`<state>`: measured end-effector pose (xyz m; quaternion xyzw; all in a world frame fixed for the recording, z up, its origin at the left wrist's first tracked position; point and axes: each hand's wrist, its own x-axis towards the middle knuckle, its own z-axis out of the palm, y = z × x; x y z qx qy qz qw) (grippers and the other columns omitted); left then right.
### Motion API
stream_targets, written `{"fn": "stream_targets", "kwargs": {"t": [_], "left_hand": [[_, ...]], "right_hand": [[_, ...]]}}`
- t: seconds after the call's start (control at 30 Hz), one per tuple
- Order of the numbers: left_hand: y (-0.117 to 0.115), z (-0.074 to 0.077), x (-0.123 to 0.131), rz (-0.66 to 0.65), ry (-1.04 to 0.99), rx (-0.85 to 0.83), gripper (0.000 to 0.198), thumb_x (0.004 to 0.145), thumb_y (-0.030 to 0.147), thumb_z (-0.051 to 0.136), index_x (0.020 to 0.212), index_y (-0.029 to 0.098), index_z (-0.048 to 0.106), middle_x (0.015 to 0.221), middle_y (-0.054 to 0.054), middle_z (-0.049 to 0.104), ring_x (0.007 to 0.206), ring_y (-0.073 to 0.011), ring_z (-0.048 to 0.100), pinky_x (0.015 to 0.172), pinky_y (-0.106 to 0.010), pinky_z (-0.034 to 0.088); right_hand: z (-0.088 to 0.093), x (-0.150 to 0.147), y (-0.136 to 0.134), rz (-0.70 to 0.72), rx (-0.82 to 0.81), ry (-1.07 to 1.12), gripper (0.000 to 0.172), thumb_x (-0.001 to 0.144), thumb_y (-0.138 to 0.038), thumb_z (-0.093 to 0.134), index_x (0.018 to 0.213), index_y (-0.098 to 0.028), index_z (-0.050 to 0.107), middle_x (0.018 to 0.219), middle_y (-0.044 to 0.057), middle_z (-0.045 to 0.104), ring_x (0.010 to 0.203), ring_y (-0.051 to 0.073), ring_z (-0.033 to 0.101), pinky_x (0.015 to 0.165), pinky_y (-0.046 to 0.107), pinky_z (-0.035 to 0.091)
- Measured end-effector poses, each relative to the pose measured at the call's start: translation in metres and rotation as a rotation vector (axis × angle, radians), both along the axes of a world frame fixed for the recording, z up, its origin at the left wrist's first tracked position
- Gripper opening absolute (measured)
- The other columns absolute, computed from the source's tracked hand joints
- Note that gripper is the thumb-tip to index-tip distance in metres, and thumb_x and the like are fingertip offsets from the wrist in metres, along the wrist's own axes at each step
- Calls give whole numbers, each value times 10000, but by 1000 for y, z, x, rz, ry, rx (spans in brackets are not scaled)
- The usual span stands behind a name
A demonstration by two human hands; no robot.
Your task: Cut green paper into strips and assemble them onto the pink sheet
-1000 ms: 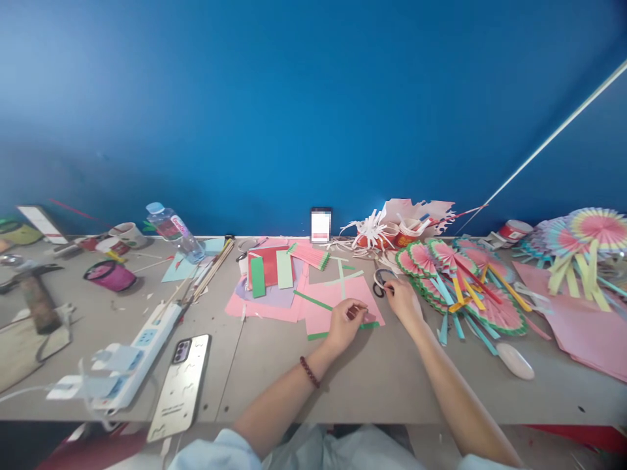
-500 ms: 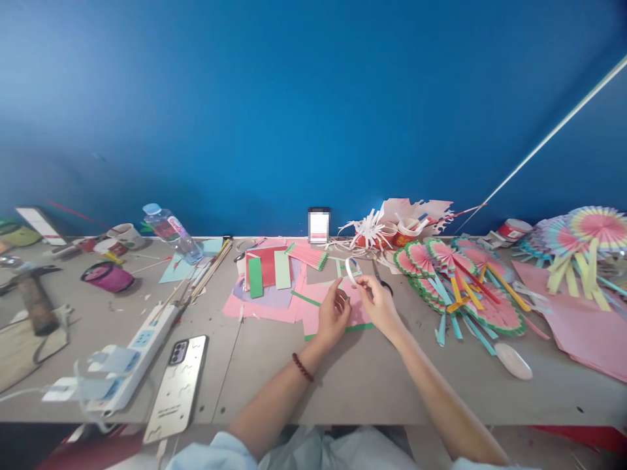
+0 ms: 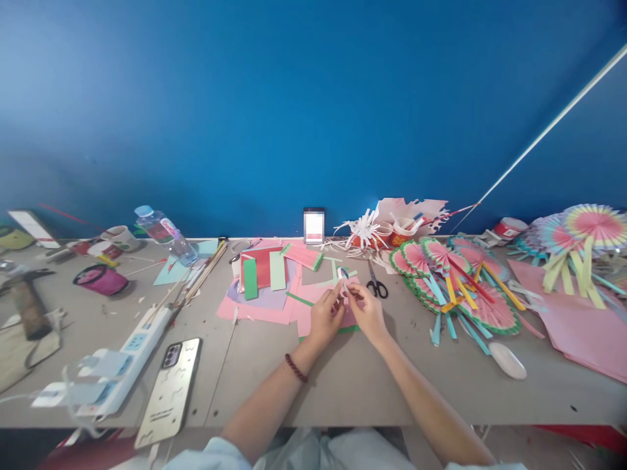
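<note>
My two hands meet above a pink paper sheet (image 3: 306, 321) edged with a green strip. Between their fingertips is a thin white roll of tape (image 3: 343, 275), partly covered by the fingers. My left hand (image 3: 327, 314), a beaded bracelet at its wrist, has its fingers closed at the roll's near side. My right hand (image 3: 365, 312) pinches at the same spot from the right. Black-handled scissors (image 3: 377, 287) lie just right of my right hand. Pale green paper strips (image 3: 333, 267) lie beyond the hands.
Green (image 3: 250, 279) and pale green cards (image 3: 277, 271) lie on red and purple paper to the left. Pleated paper fans (image 3: 490, 307) spread at the right beside a white oval object (image 3: 508, 361). A phone (image 3: 169, 391), power strip (image 3: 132, 356) and water bottle (image 3: 166, 234) occupy the left side.
My hands have come together; the tape roll, earlier held up in my right hand, is now lower between both hands' fingers. The scissors show more fully. The view has shifted slightly.
</note>
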<state>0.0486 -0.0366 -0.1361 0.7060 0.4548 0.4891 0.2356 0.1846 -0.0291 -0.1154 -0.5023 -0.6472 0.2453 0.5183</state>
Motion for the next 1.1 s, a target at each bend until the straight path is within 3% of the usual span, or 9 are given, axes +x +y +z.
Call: {"fn": "stream_targets", "kwargs": {"t": [0.23, 0.5, 0.63, 0.83, 1.1], "left_hand": [[2, -4, -2, 1, 71, 37, 456, 900, 158, 464, 1335, 250, 567, 877, -20, 599, 646, -104, 548, 609, -224, 483], [0, 12, 1, -19, -121, -73, 275, 904, 213, 499, 1129, 214, 658, 852, -27, 622, 651, -108, 558, 590, -226, 466], [-2, 12, 3, -22, -129, -83, 205, 897, 202, 503, 1034, 193, 656, 856, -32, 629, 634, -106, 552, 589, -229, 460], [-1, 7, 3, -43, -94, -58, 171, 906, 192, 487, 981, 188, 642, 852, -29, 616, 647, -119, 558, 616, -254, 457], [-1, 7, 3, -34, -92, -94, 153, 909, 213, 496, 941, 201, 646, 853, -23, 615, 646, -121, 550, 598, -249, 447]], "right_hand": [[-3, 3, 0, -48, 11, -48, 219, 897, -312, 515, 994, -196, 674, 925, 79, 753, 803, 202, 709, 733, 324, 574], [-2, 3, 0, -116, -10, -171, 211, 891, -336, 511, 957, -213, 669, 931, 93, 760, 851, 232, 703, 847, 396, 529], [0, 4, 1, -124, 10, -203, 225, 878, -299, 496, 1015, -204, 648, 895, 91, 765, 846, 235, 709, 938, 447, 484], [-3, 5, 2, -58, -30, -147, 248, 866, -268, 487, 1069, -209, 618, 908, 77, 766, 876, 225, 725, 831, 377, 548], [-7, 5, 3, -51, -54, -99, 214, 846, -278, 496, 992, -214, 639, 932, 80, 767, 876, 220, 738, 783, 354, 578]]}}
